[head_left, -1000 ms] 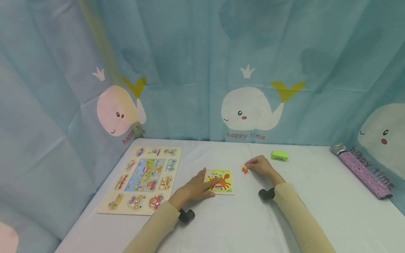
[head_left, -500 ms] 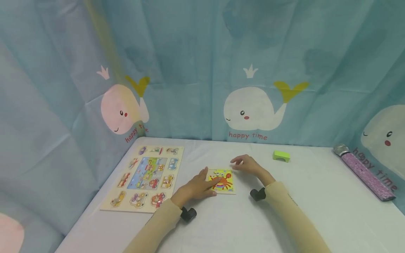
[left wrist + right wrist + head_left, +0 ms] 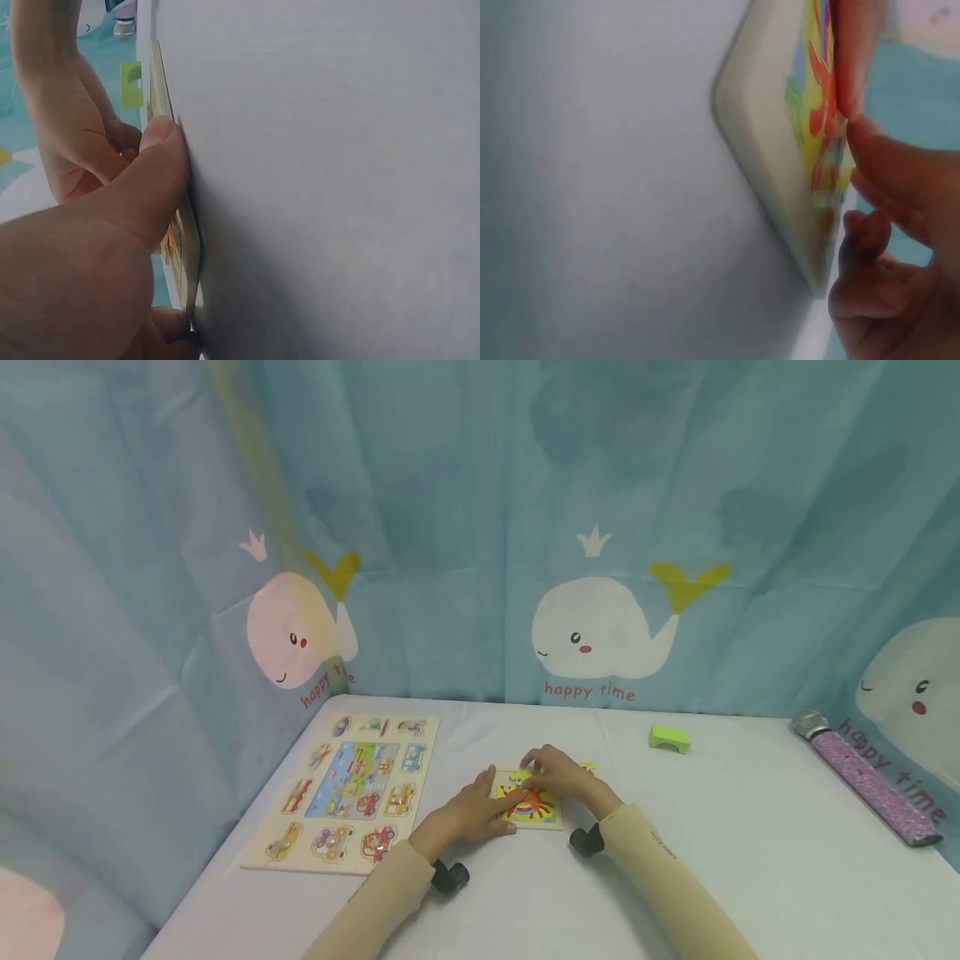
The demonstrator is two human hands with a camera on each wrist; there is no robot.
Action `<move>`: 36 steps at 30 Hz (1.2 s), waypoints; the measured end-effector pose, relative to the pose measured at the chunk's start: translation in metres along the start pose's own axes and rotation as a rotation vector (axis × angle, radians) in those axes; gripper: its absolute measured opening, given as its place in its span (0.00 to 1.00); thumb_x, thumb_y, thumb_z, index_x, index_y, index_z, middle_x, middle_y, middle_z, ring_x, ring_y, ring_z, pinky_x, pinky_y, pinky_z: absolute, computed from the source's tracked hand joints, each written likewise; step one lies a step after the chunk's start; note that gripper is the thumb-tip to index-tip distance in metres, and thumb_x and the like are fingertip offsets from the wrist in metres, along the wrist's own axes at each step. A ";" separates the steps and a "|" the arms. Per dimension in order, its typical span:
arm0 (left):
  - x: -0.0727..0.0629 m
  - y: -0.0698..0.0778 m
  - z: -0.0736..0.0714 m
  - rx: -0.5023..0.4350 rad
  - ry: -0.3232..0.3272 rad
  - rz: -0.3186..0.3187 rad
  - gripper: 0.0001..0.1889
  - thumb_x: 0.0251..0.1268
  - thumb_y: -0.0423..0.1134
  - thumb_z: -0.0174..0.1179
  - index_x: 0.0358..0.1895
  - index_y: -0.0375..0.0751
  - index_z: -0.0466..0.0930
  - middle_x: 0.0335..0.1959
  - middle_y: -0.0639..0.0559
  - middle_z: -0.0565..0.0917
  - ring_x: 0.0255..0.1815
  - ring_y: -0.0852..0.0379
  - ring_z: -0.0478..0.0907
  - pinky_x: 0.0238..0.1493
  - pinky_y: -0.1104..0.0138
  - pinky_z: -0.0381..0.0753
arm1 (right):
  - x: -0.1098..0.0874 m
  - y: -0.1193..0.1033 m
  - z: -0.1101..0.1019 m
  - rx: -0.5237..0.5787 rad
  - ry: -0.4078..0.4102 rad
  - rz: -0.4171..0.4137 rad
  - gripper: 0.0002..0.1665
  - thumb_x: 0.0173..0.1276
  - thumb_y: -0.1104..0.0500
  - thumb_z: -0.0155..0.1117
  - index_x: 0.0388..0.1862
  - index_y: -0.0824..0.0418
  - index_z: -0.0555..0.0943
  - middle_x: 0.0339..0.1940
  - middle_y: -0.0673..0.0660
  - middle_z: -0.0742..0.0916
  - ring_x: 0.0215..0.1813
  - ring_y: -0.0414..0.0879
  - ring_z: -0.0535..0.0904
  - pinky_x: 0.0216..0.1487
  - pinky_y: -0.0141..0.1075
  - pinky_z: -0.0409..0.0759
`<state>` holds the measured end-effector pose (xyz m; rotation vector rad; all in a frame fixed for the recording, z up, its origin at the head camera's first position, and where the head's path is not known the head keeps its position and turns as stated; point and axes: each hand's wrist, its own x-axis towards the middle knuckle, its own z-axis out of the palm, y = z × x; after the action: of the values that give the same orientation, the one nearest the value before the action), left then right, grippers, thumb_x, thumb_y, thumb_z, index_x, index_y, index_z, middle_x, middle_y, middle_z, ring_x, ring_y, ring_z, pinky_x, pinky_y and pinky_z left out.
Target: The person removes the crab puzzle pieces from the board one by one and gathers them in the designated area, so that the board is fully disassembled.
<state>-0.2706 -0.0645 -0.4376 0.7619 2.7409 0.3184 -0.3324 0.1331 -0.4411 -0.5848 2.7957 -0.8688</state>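
Observation:
A small square crab jigsaw puzzle [image 3: 543, 814], yellow and red in a pale wooden tray, lies mid-table. My left hand [image 3: 474, 810] rests over its left side, index finger across the crab and thumb by the near edge. In the left wrist view that thumb [image 3: 161, 146] lies along the tray's side. My right hand [image 3: 566, 772] bends over the far right part, thumb and index finger apart and touching the puzzle. The right wrist view shows the right thumb [image 3: 866, 135] right beside the left finger [image 3: 855, 52]. A loose yellow puzzle piece [image 3: 588, 767] shows behind the right hand.
To the left lies a large wooden vehicle peg puzzle [image 3: 255, 856]. A green arch block [image 3: 669, 737] stands at the back right. Farther right is a pink glittery toy microphone [image 3: 873, 785]. A blue whale-print curtain [image 3: 450, 527] hangs behind the white table [image 3: 525, 910].
My right hand has let go of the puzzle piece beside the tray and moved left onto the crab puzzle. My left hand has stayed on the puzzle. The head view has shifted slightly.

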 end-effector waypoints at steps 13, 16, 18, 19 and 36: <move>0.001 0.000 0.008 0.030 0.017 0.002 0.31 0.61 0.61 0.50 0.69 0.70 0.55 0.73 0.36 0.46 0.72 0.37 0.51 0.63 0.45 0.63 | -0.002 -0.001 0.008 -0.027 0.020 -0.055 0.11 0.59 0.59 0.66 0.39 0.57 0.75 0.39 0.55 0.78 0.43 0.47 0.73 0.48 0.43 0.73; -0.001 0.001 0.007 0.017 0.012 -0.005 0.31 0.61 0.61 0.50 0.69 0.69 0.55 0.74 0.36 0.46 0.72 0.37 0.50 0.63 0.44 0.62 | -0.003 -0.001 0.008 -0.023 0.024 -0.056 0.11 0.59 0.59 0.66 0.39 0.57 0.75 0.40 0.55 0.78 0.43 0.47 0.73 0.49 0.43 0.73; -0.001 0.001 0.008 0.006 0.008 -0.013 0.31 0.61 0.62 0.50 0.68 0.69 0.56 0.74 0.36 0.45 0.72 0.36 0.50 0.63 0.44 0.62 | -0.003 0.000 0.009 -0.026 0.030 -0.049 0.11 0.59 0.59 0.66 0.39 0.57 0.75 0.39 0.54 0.78 0.43 0.46 0.73 0.48 0.42 0.73; -0.001 0.001 0.008 0.001 0.006 -0.016 0.31 0.61 0.62 0.50 0.68 0.69 0.56 0.74 0.36 0.44 0.72 0.36 0.50 0.64 0.44 0.62 | -0.003 0.000 0.009 -0.028 0.033 -0.042 0.11 0.58 0.58 0.66 0.39 0.56 0.75 0.39 0.54 0.78 0.42 0.46 0.73 0.48 0.42 0.73; 0.002 -0.002 0.004 0.018 0.018 -0.004 0.31 0.60 0.62 0.50 0.68 0.70 0.56 0.74 0.36 0.44 0.72 0.37 0.50 0.64 0.44 0.62 | -0.001 -0.002 0.001 0.052 0.118 -0.074 0.05 0.57 0.62 0.65 0.34 0.56 0.80 0.32 0.50 0.81 0.27 0.40 0.73 0.31 0.32 0.73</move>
<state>-0.2714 -0.0642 -0.4424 0.7612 2.7655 0.3010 -0.3301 0.1312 -0.4409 -0.6526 2.8621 -1.0190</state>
